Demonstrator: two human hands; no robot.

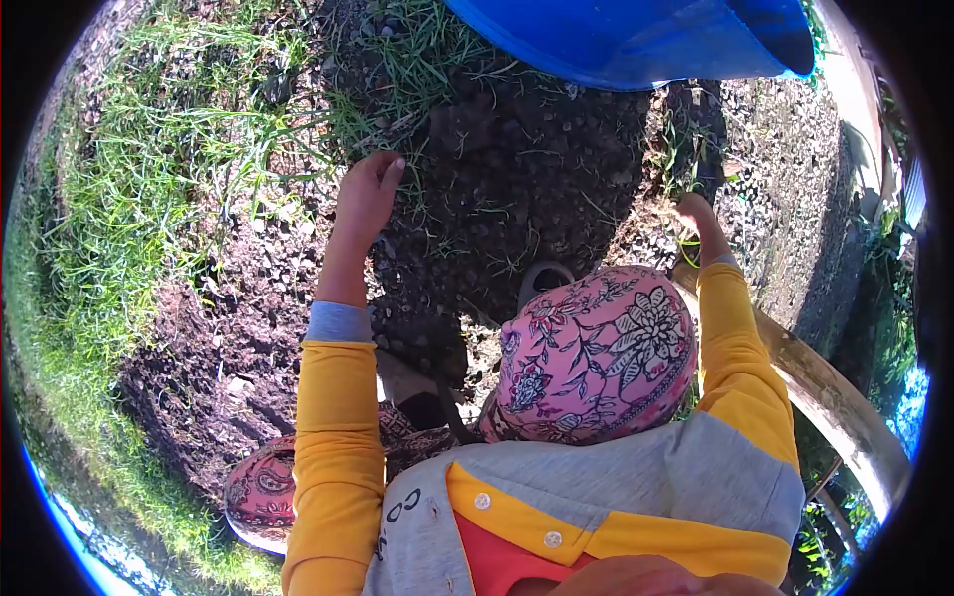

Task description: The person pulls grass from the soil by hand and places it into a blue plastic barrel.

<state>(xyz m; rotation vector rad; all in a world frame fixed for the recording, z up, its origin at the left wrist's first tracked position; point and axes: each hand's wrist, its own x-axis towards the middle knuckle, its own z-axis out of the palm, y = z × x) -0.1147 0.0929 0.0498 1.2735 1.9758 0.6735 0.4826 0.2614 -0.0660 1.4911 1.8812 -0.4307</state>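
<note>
My left hand is closed, thumb against the fingers, at the edge of the green grass. Whatever it may hold is hidden or too small to make out. Over on the right, my right hand is curled low beside a small tuft of weeds. Its fingers are mostly hidden, and I cannot make out what is in them. A dark narrow strip stands just beyond that hand. Between both hands lies dark, loose soil with scattered grass blades and small stones.
A large blue container stands at the top. A wooden pole slants along the right side, beside gravelly ground. My knee in pink flowered cloth and a dark shoe are close below the soil.
</note>
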